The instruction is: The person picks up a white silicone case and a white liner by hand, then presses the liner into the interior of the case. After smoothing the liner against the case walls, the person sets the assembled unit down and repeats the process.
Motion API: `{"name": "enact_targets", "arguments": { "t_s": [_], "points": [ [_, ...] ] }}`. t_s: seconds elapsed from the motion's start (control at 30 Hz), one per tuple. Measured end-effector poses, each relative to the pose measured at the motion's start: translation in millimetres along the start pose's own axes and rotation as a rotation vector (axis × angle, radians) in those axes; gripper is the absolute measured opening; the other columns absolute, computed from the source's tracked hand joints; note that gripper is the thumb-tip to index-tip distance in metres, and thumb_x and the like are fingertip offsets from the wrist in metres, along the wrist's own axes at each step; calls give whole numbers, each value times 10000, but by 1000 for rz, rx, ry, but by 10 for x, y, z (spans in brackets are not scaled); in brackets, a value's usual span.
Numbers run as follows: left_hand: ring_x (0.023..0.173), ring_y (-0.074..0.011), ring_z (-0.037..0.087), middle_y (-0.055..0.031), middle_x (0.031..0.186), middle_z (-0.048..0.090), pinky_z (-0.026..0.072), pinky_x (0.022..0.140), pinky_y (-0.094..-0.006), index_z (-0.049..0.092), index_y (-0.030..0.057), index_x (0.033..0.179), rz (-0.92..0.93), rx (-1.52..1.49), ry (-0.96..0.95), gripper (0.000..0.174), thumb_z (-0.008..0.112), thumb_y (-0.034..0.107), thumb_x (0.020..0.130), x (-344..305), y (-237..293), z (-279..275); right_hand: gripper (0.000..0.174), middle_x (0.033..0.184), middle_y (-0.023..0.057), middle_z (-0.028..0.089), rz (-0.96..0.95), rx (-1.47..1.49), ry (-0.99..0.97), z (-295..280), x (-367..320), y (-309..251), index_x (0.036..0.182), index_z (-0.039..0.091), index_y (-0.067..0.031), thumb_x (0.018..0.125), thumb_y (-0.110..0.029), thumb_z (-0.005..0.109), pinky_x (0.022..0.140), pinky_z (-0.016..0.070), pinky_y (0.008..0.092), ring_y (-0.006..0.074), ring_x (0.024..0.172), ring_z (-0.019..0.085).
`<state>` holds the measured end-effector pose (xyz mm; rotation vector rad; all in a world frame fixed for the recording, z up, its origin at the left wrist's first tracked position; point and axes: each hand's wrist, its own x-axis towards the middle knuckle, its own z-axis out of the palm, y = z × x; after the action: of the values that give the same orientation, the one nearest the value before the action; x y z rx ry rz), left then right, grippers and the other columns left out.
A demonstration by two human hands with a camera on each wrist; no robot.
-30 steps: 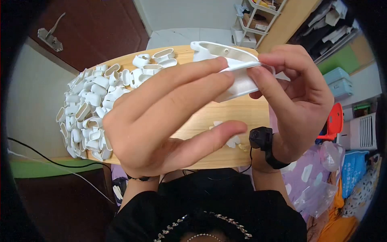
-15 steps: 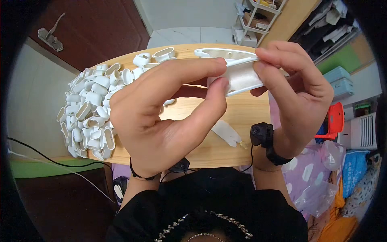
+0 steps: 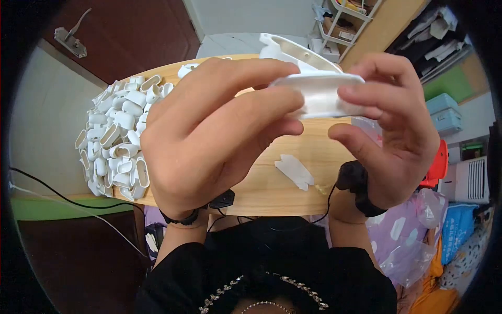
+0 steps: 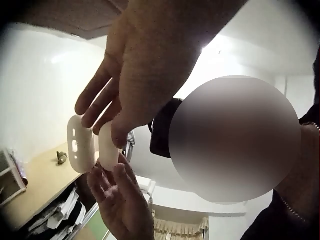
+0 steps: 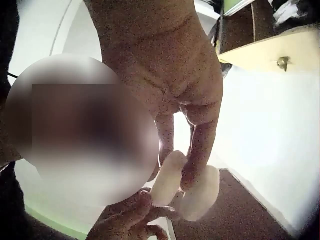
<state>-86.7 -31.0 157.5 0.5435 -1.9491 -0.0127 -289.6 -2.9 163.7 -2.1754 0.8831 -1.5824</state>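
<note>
A white earbud case cover point(image 3: 324, 99), folded open at its hinge, is held above the table between both hands. My left hand point(image 3: 209, 125) pinches its left end, fingers over the top and thumb underneath. At the other end, the bent fingers of my right hand point(image 3: 397, 115) hold it, one inside the shell, while the thumb stands away below. The far half point(image 3: 298, 55) rises behind the near one. Holes show in one half of the cover point(image 4: 75, 146) in the left wrist view. Two rounded halves point(image 5: 169, 177) show in the right wrist view.
A large heap of similar white covers point(image 3: 123, 120) covers the left part of the wooden table point(image 3: 251, 199). Flat white scraps point(image 3: 294, 171) lie near the front edge. A red chair point(image 3: 436, 162) and plastic bags stand to the right, and a white shelf cart point(image 3: 348, 26) behind.
The cover has tilted up and its near half has turned in the hands. The right thumb has come off it, and the left thumb has moved beneath it.
</note>
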Motion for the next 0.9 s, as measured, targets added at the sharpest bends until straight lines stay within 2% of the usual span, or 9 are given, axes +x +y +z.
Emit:
{"name": "enact_targets", "arguments": {
  "t_s": [0.1,0.3,0.47,0.63,0.77,0.9],
  "points": [
    [721,-205,631,-169,876,688,491,567,-254,674,4,786,15,-15,-1,188,764,129,678,5,-1,1,277,972,143,565,-123,-144,-51,-17,-2,37,888,669,22,625,15,754,704,459,264,197,877,560],
    [710,-227,627,-168,863,688,480,579,-275,651,-1,747,43,-52,-51,244,763,199,662,-39,-29,-87,220,895,145,581,-127,-253,-18,55,-7,-20,761,644,12,593,-57,768,666,411,254,198,801,552],
    [716,-247,636,-177,856,687,479,580,-285,652,-4,749,103,-91,-58,288,779,221,623,-40,-103,-111,228,862,147,591,-146,-259,14,89,-15,-11,765,634,8,609,-91,768,648,401,249,197,766,552],
    [719,-264,648,-176,834,678,498,602,-310,674,-13,790,86,-103,-132,319,795,203,588,-65,-97,-212,257,845,142,589,-189,-323,-65,63,4,14,789,629,10,630,-130,773,639,412,276,208,749,547],
    [726,-271,650,-172,831,669,504,619,-317,677,-17,802,36,-110,-236,303,805,162,594,-77,-99,-240,279,825,133,587,-246,-450,-123,55,30,29,789,620,16,660,-182,768,631,415,300,227,726,537],
    [731,-268,644,-171,849,666,501,623,-308,676,-10,797,-56,-190,-303,258,807,99,604,-80,-125,-252,291,825,136,590,-204,-541,-148,94,30,-44,793,612,18,695,-212,760,636,419,318,251,717,537]
  ]
}}
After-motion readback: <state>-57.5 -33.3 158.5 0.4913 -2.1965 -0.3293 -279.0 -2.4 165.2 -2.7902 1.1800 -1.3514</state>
